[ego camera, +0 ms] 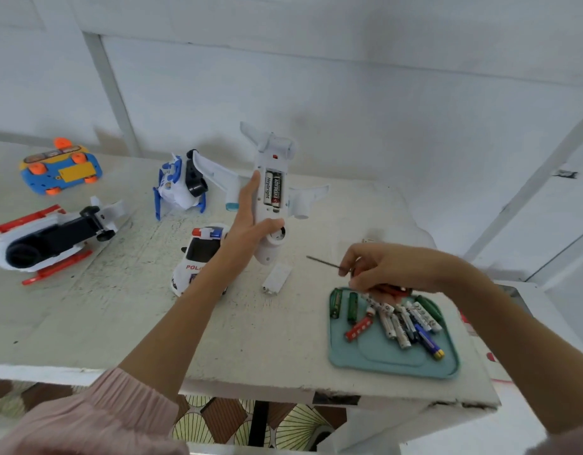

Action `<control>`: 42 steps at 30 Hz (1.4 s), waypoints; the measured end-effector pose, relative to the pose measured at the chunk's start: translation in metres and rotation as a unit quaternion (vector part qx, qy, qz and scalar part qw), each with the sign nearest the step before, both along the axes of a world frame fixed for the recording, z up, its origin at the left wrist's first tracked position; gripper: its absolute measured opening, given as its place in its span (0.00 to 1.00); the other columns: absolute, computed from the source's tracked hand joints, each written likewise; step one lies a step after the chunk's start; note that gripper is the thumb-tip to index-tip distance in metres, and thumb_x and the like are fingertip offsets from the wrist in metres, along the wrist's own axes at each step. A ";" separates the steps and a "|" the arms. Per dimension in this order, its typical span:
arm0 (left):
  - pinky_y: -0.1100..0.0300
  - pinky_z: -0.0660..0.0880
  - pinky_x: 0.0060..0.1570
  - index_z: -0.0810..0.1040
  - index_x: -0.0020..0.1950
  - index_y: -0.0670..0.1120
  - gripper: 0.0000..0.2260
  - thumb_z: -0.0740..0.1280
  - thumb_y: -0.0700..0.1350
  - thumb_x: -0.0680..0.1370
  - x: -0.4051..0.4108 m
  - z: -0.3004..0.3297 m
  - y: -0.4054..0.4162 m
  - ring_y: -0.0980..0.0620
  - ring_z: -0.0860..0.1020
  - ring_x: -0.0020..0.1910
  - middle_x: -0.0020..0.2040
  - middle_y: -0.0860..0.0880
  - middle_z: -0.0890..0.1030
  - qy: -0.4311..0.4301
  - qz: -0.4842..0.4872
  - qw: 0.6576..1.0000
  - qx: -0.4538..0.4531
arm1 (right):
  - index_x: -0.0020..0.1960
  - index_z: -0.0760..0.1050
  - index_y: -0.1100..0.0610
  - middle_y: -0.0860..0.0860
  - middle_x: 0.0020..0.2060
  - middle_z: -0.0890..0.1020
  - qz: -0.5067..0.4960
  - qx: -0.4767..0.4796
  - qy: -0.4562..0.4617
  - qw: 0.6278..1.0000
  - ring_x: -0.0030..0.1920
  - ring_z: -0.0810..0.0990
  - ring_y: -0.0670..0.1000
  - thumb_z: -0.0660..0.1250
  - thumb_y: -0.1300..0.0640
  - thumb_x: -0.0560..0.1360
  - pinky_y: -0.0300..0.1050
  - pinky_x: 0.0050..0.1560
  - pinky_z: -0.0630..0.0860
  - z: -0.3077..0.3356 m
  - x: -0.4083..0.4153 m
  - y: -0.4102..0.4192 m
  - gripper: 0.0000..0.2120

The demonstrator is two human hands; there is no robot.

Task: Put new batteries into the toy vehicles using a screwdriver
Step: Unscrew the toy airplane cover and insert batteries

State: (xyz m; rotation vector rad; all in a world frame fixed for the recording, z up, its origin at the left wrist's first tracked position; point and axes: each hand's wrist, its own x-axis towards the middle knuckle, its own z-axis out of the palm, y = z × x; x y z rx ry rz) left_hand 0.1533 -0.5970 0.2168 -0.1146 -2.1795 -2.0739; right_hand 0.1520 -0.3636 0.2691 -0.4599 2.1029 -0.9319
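At the far left of the white table (86,323) lies a blue and orange toy car (61,165), belly up, close to the far edge by the wall. Nearer, a white, black and red toy helicopter (44,241) lies on its side, its red skids reaching the left border of the view. To its right there is an open stretch of tabletop running down to the near edge. Further right, at the far side, a blue and white toy (180,185) rests tilted, and nearer sits a white police car (200,257), partly hidden by the left forearm.

The left hand (250,218) grips a white toy airplane (273,192) around its fuselage, held upright above the table, belly toward the camera. Its battery compartment is open with two batteries (273,191) seated inside. The detached white cover (277,279) lies flat on the table just below the airplane's nose.

The right hand (385,270) holds a screwdriver (323,262), fingers curled round the handle, the thin shaft pointing left toward the airplane but apart from it. This hand hovers over the far edge of a teal tray (398,362) holding a heap of loose batteries (401,320). The tray sits near the table's right and near edges, with little spare surface around it.
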 end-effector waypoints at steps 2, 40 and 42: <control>0.73 0.73 0.48 0.51 0.77 0.50 0.35 0.63 0.31 0.76 -0.001 0.002 0.004 0.65 0.72 0.56 0.67 0.55 0.65 0.007 -0.014 1.000 0.003 | 0.54 0.72 0.62 0.51 0.30 0.77 -0.053 -0.055 0.053 0.996 0.22 0.70 0.48 0.63 0.66 0.75 0.37 0.21 0.65 0.012 -0.002 0.006 0.08; 0.57 0.70 0.64 0.51 0.73 0.65 0.42 0.70 0.42 0.68 -0.032 -0.005 0.091 0.56 0.65 0.70 0.72 0.56 0.60 0.093 -0.089 0.985 -0.119 | 0.56 0.79 0.55 0.50 0.45 0.80 -0.149 0.085 0.428 0.887 0.42 0.74 0.48 0.62 0.56 0.77 0.46 0.49 0.74 0.013 -0.009 0.033 0.11; 0.57 0.72 0.62 0.50 0.72 0.66 0.42 0.71 0.43 0.68 -0.034 -0.005 0.095 0.56 0.66 0.69 0.73 0.55 0.60 0.083 -0.084 0.988 -0.094 | 0.57 0.78 0.55 0.52 0.46 0.82 -0.155 0.088 0.447 0.876 0.42 0.77 0.51 0.60 0.56 0.78 0.48 0.48 0.76 0.006 -0.007 0.032 0.12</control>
